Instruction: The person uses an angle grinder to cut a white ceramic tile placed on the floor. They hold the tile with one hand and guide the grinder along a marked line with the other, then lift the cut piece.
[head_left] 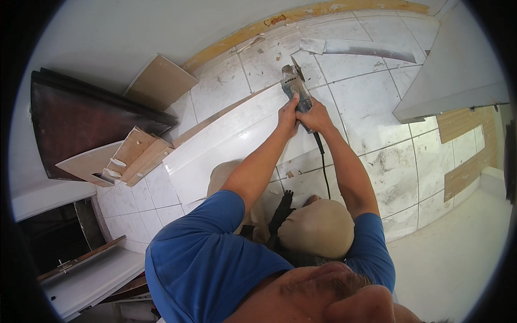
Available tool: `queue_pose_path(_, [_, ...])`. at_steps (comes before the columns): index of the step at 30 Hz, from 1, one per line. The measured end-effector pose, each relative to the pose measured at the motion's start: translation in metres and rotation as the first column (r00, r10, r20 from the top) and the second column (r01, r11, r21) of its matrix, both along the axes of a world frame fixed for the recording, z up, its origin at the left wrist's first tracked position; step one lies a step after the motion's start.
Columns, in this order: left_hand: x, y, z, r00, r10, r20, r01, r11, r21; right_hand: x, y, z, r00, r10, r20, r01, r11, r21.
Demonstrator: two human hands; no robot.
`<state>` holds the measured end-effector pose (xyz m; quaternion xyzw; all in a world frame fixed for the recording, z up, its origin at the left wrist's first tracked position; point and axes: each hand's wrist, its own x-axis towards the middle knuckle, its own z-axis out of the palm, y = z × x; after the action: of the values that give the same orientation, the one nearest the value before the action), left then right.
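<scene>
Both of my arms reach forward over the floor to an angle grinder, grey and dark, with its disc at the far end. My left hand is wrapped round the left side of its body. From the right, my right hand grips the rear part of the body. A black cord runs from the grinder's back end toward my knees. Under and left of the grinder lies a long glossy white panel on the floor. The disc is near the panel's far right end; whether it touches anything cannot be made out.
A white tiled floor with dust and chips surrounds me. Brown boards and a dark red panel lean at the left wall. A whitish strip lies beyond the grinder. A pale slab-like structure juts in at right.
</scene>
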<state>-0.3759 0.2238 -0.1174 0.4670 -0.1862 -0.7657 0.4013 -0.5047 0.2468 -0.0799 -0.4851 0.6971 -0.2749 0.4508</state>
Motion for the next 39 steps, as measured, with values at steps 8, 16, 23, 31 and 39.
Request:
queue_pose_path(8, [-0.002,0.001,-0.001,1.0,0.008,-0.02,-0.008,1.0,-0.017,-0.001,0.0,-0.009,1.0,-0.004,0.009,0.004,1.0,-0.009])
queue_pose_path(16, [0.0,0.0,-0.004,1.0,0.022,-0.011,-0.022,1.0,-0.014,-0.001,0.0,-0.001,1.0,0.009,0.03,-0.008,1.0,-0.024])
queue_pose_path(23, [-0.001,0.003,-0.002,1.0,0.028,-0.013,-0.028,1.0,-0.012,-0.002,0.001,0.007,1.0,0.018,0.025,-0.018,1.0,0.007])
queue_pose_path(31, [-0.002,0.002,-0.001,1.0,0.023,-0.009,-0.023,1.0,-0.017,-0.004,-0.001,0.002,0.999,0.033,0.019,-0.033,0.999,-0.006])
queue_pose_path(39, [-0.005,0.003,0.004,0.999,0.037,0.016,-0.037,0.999,-0.007,-0.005,-0.003,-0.003,0.999,0.027,0.034,-0.028,1.0,0.007])
